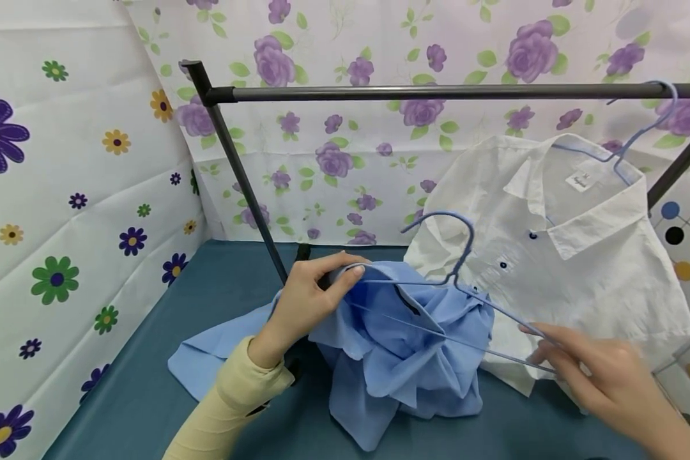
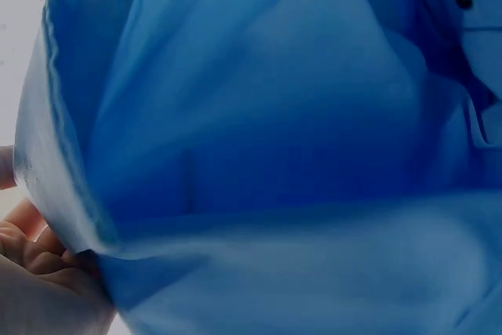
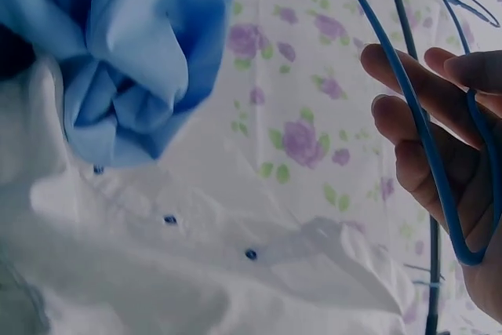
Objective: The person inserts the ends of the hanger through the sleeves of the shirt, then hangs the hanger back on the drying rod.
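Note:
A crumpled blue button-up shirt (image 1: 402, 370) hangs bunched over the dark table, and my left hand (image 1: 307, 291) pinches its edge between thumb and fingers. In the left wrist view, blue cloth (image 2: 274, 139) fills most of the picture and gapes open beside that hand. My right hand (image 1: 604, 370) holds one end of a blue wire hanger (image 1: 469, 246). The hanger's other end reaches into the shirt's neck opening, close to my left fingers, while its hook points up and left. In the right wrist view, the hanger's bent end (image 3: 427, 147) lies across my right palm.
A dark clothes rack (image 1: 379, 94) spans the back. At its right a white button-up shirt (image 1: 586, 275) hangs on another blue hanger (image 1: 638, 131), close behind my right hand. The dark teal table (image 1: 138, 396) meets flower-printed sheets at the left and back.

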Demonstrator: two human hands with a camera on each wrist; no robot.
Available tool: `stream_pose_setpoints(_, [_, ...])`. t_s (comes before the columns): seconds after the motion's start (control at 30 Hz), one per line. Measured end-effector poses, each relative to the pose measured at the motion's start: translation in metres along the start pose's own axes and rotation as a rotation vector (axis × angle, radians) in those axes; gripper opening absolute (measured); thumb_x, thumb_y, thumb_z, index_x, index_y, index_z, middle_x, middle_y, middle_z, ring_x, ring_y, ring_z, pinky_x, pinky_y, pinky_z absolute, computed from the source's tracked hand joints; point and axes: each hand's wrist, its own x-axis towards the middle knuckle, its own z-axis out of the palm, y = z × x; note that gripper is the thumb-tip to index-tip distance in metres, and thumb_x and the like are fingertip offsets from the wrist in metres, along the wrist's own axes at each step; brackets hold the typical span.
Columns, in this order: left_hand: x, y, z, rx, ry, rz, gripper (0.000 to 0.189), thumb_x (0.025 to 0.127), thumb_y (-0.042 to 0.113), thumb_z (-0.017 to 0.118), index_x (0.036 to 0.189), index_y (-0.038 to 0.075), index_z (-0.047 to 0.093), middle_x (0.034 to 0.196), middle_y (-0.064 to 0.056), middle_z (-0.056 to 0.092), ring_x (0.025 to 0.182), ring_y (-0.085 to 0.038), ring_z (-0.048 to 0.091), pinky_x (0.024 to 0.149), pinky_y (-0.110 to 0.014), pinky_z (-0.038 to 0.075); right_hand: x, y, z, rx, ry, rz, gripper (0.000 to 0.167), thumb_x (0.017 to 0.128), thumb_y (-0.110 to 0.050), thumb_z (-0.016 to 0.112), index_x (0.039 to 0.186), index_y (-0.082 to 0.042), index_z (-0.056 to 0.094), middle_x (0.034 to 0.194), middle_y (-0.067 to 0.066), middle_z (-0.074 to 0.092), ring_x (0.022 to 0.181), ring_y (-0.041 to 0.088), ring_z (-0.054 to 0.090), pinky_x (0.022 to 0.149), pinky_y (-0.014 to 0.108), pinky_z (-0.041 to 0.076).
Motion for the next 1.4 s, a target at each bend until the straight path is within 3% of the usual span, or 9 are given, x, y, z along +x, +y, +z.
stream_pose_setpoints(0.07, [0.000,0.003,0.005,0.001,-0.017,0.064,0.019,0.101,0.013,0.064,0.115,0.012,0.076,0.053,0.008,0.041,0.040,-0.008,0.025,0.094,-0.026,0.050,0.006,-0.002,0.010,0.057,0.039,-0.055,0.032,0.108,-0.028,0.049,0.117,-0.006,0.071,0.075,-0.012,0.069,0.054,-0.013,0.042,0.048,0.007,0.033])
stream_pose_setpoints(0.13, [0.001,0.006,0.009,0.009,-0.023,0.122,0.019,0.100,0.011,0.063,0.114,0.009,0.075,0.059,0.006,0.054,0.044,-0.006,0.039,0.113,-0.037,0.037,0.011,-0.005,0.020,0.107,0.060,-0.089,0.039,0.109,-0.032,0.045,0.116,-0.004,0.071,0.076,-0.012,0.069,0.054,-0.013,0.042,0.048,0.007,0.033])
stream_pose_setpoints(0.23, [0.001,0.011,0.014,0.052,0.001,0.179,0.019,0.099,0.010,0.064,0.113,0.008,0.076,0.086,0.000,0.072,0.074,-0.011,0.065,0.107,-0.040,0.044,0.017,-0.014,0.031,0.143,0.058,-0.088,0.035,0.110,-0.028,0.045,0.117,-0.004,0.069,0.076,-0.013,0.069,0.053,-0.013,0.041,0.048,0.007,0.033])
stream_pose_setpoints(0.33, [0.003,0.016,0.019,0.103,0.030,0.202,0.018,0.098,0.011,0.064,0.112,0.008,0.076,0.107,-0.004,0.075,0.108,-0.021,0.067,0.098,-0.041,0.050,0.021,-0.022,0.040,0.135,0.047,-0.083,0.035,0.110,-0.028,0.044,0.118,-0.005,0.069,0.077,-0.012,0.070,0.052,-0.015,0.040,0.048,0.007,0.032])
stream_pose_setpoints(0.47, [0.004,0.022,0.026,0.178,0.043,0.217,0.020,0.099,0.012,0.062,0.112,0.006,0.076,0.104,-0.004,0.076,0.106,-0.024,0.067,0.101,-0.038,0.048,0.026,-0.025,0.055,0.165,0.060,-0.099,0.030,0.110,-0.023,0.045,0.117,-0.005,0.068,0.078,-0.010,0.071,0.051,-0.014,0.040,0.048,0.005,0.031])
stream_pose_setpoints(0.67, [0.007,0.030,0.030,0.338,0.056,0.296,0.023,0.100,0.014,0.058,0.113,0.004,0.075,0.090,-0.004,0.075,0.077,-0.013,0.070,0.111,-0.041,0.040,0.022,-0.025,0.074,0.284,0.102,-0.062,0.018,0.104,-0.003,0.053,0.113,-0.002,0.067,0.078,-0.007,0.072,0.049,-0.014,0.038,0.047,0.005,0.031])
stream_pose_setpoints(0.97, [0.008,0.037,0.029,0.440,0.065,0.318,0.029,0.103,0.025,0.058,0.111,0.002,0.074,0.103,-0.009,0.075,0.090,-0.019,0.072,0.105,-0.037,0.045,0.024,-0.034,0.089,0.393,0.083,-0.002,0.029,0.095,0.013,0.056,0.118,-0.002,0.065,0.079,0.001,0.073,0.051,-0.005,0.056,0.049,0.013,0.045])
stream_pose_setpoints(1.13, [0.008,0.039,0.014,0.431,0.032,0.332,0.052,0.108,0.045,0.043,0.118,0.002,0.072,0.111,-0.009,0.074,0.104,-0.021,0.070,0.112,-0.041,0.038,0.024,-0.035,0.095,0.409,0.075,0.021,0.031,0.093,0.016,0.056,0.119,-0.001,0.063,0.088,0.006,0.075,0.055,0.001,0.062,0.050,0.016,0.049])
stream_pose_setpoints(1.4, [0.006,0.018,-0.051,0.643,0.186,0.299,0.058,0.104,0.056,0.045,0.116,0.007,0.073,0.111,-0.012,0.072,0.105,-0.030,0.067,0.112,-0.055,0.033,0.008,-0.024,0.106,0.413,0.197,-0.001,0.019,0.099,0.010,0.052,0.115,0.009,0.062,0.077,0.007,0.073,0.051,0.000,0.058,0.047,0.016,0.047])
